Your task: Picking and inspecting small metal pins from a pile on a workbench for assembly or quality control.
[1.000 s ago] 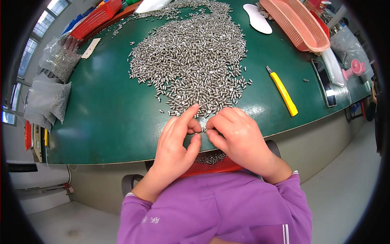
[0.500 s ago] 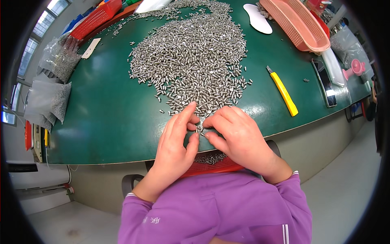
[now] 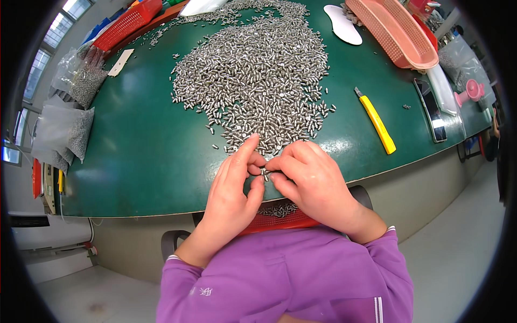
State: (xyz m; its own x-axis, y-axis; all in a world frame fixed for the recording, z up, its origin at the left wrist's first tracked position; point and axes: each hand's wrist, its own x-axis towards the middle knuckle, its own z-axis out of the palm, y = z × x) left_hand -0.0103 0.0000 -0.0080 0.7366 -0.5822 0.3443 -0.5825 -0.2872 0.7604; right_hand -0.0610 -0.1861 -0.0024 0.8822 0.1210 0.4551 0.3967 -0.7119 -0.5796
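A broad pile of small silver metal pins [image 3: 258,75] covers the middle of the green table [image 3: 140,156]. My left hand [image 3: 234,191] and my right hand [image 3: 312,183] meet at the near edge of the pile, fingertips pinched together on a few small pins [image 3: 265,173] between them. Below my hands, a red tray [image 3: 280,218] at the table's edge holds more pins; my hands and purple sleeves hide most of it.
A yellow utility knife [image 3: 377,121] lies right of the pile, a dark phone [image 3: 431,110] beyond it. A pink basket [image 3: 393,32] and a white sole-shaped piece [image 3: 343,24] sit at the far right. Clear bags of pins [image 3: 70,129] lie at the left, a red basket [image 3: 126,24] far left.
My hands stay together at the near edge of the pile; the fingers have shifted slightly around the small pins. Nothing else moved.
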